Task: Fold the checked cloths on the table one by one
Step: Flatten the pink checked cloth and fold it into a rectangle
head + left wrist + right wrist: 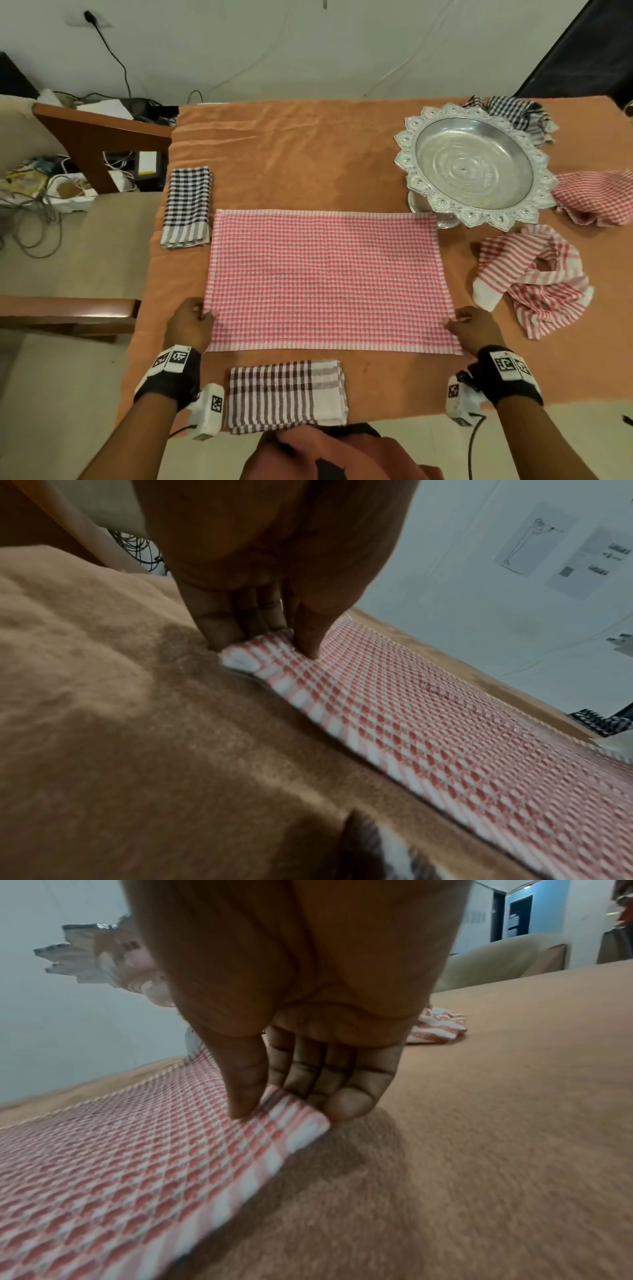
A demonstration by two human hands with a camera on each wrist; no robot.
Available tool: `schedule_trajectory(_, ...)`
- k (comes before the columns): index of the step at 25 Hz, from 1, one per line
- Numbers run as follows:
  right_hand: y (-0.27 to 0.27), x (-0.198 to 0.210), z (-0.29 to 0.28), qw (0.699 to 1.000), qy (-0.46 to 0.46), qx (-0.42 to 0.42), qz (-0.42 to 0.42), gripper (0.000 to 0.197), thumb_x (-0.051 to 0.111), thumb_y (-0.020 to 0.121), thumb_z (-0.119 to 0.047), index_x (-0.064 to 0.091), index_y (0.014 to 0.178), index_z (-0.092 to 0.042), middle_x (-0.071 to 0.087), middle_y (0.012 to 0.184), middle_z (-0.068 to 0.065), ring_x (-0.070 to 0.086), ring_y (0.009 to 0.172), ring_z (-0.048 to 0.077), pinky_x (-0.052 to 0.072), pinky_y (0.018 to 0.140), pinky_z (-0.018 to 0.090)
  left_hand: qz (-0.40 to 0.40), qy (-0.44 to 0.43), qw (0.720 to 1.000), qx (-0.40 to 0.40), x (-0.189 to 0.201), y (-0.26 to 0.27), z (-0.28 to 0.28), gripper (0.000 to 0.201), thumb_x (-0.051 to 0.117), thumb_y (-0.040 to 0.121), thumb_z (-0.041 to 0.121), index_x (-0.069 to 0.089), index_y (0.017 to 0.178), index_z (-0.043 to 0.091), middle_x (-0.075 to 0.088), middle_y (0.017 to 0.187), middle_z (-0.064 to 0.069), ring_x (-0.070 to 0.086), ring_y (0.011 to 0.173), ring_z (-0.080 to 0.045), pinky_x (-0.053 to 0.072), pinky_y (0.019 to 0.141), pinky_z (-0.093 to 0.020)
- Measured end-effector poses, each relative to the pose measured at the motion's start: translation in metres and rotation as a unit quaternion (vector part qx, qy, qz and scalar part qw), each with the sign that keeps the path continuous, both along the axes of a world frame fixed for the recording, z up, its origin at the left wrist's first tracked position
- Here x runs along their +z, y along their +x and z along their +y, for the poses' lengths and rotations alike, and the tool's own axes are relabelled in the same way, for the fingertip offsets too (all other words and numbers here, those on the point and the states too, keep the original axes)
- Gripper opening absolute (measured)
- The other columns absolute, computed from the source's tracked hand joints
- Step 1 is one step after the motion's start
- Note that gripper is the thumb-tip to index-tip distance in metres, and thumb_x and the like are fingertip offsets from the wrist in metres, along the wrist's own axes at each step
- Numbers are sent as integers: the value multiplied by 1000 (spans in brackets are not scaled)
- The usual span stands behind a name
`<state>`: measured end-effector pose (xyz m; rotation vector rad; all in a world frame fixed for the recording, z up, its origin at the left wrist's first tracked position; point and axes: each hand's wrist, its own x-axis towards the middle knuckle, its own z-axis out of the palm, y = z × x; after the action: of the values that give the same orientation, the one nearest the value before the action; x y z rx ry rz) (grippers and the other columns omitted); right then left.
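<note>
A pink checked cloth (325,277) lies flat in the middle of the orange-covered table (291,154). My left hand (191,320) pinches its left edge (274,647) near the front, thumb on top and fingers under. At the opposite side my right hand (471,325) pinches the right edge (291,1110) the same way. Both pinched edges are slightly lifted off the table. Folded cloths lie nearby: a dark blue checked one (186,205) at the left and a brown striped one (286,394) at the front.
A silver ornate bowl (476,164) stands at the back right. Around it lie crumpled cloths: black checked (513,113), pink checked (592,197) and red striped (534,277). A wooden chair (85,144) stands to the left of the table.
</note>
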<state>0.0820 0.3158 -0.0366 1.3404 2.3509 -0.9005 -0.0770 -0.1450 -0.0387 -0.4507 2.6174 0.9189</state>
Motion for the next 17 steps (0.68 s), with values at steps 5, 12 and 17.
schedule_trajectory(5,-5,10,-1,1000,3,23,16,35,74,80,-13,61,112,-8,64,102,13,60,97,32,46,83,35,-1,-19,1000,10,0,8,-3,32,67,88,22,60,117,9,66,113,-17,60,100,-38,47,87,-43)
schedule_trajectory(12,-2,7,1,999,16,30,-17,26,73,79,-14,56,98,-20,67,104,14,61,91,30,50,84,41,-27,-43,999,-2,-8,8,-7,30,64,89,24,57,117,18,67,110,-15,62,93,-36,51,84,-45)
schedule_trajectory(17,-17,21,-24,996,66,55,-27,46,62,88,-21,50,131,-13,55,129,16,57,110,35,46,94,45,-11,-65,997,-34,4,3,-8,39,58,92,33,49,126,19,60,120,-14,60,99,-34,50,85,-47)
